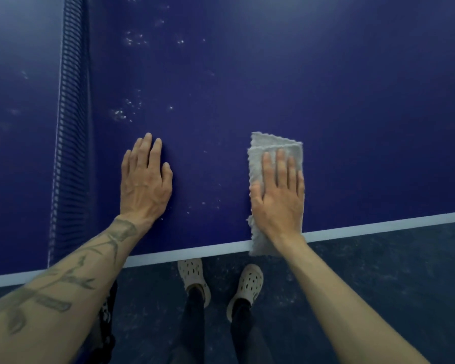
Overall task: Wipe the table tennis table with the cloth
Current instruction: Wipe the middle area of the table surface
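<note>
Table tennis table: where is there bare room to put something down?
Widest: the bare blue table right of the cloth, above the white edge line. A narrower strip lies between the left hand and the right hand on the cloth. Tightest: between the left hand and the net.

Bare forearms; tattooed left forearm (63,279); dark trousers (192,324); cream perforated clogs (193,275).

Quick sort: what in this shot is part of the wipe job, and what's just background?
Job:
- cloth, folded, at the table's near edge
- right hand, pressing flat on the cloth
- left hand, flat on the table
- table
- white specks on the table

Background:
- net
- clogs
- floor
</note>
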`<state>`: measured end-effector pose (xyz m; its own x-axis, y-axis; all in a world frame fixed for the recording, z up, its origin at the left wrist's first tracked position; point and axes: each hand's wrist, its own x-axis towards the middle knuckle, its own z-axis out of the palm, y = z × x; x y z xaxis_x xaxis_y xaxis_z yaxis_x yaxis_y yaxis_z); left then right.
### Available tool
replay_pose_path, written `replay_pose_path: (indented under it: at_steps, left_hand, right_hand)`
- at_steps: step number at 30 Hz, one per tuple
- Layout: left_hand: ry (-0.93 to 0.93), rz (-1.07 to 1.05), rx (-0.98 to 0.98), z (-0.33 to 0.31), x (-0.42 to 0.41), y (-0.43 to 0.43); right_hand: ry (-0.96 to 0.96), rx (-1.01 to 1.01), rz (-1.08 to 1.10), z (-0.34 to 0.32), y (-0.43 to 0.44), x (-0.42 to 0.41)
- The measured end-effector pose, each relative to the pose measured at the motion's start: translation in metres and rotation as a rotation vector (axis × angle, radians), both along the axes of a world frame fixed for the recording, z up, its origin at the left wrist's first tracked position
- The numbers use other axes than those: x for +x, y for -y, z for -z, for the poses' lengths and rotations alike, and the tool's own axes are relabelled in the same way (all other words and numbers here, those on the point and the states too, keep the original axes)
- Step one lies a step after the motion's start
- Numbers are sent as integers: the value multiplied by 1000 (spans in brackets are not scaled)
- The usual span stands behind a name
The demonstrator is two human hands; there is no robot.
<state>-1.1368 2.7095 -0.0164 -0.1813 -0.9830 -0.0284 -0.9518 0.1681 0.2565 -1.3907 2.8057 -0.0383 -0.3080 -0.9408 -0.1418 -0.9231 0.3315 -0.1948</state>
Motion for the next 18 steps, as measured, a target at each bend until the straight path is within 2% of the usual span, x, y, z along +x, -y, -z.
replay_pose_path:
  at_steps: [2, 4, 8, 11, 15, 18]
  left_hand:
    - [1, 23, -12, 4, 7, 13]
    - [5, 40, -31, 9, 13, 27]
    - [-5, 50, -50, 16, 21, 54]
    - [-19, 72, -56, 17, 26, 63]
    - [-33, 61, -68, 21, 30, 62]
    - [-35, 63, -74, 24, 31, 63]
  right_hand:
    - [-6, -28, 117, -1, 20, 24]
    - [13, -56, 120, 2, 42, 64]
    - [70, -100, -140, 7, 46, 136]
    - [50, -93, -273, 6, 28, 122]
    - [-18, -6, -73, 3, 37, 70]
    - [-39, -29, 101, 4, 80, 75]
